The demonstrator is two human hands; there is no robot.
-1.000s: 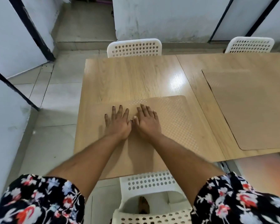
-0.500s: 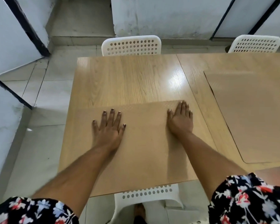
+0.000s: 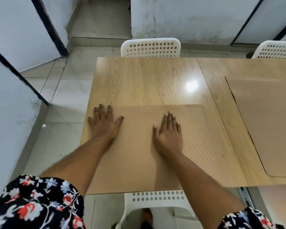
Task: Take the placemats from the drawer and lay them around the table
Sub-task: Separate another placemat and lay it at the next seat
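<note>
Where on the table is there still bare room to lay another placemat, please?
The bare wood between the near placemat and the far white chair is free. The right side is taken by a second placemat; both hands, left and right, press the near one.

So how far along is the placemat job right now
One placemat already lies flat on the right. Both hands, left hand and right hand, press a second placemat flat at the near seat. The far side by the white chair looks bare, so more probably remains.
</note>
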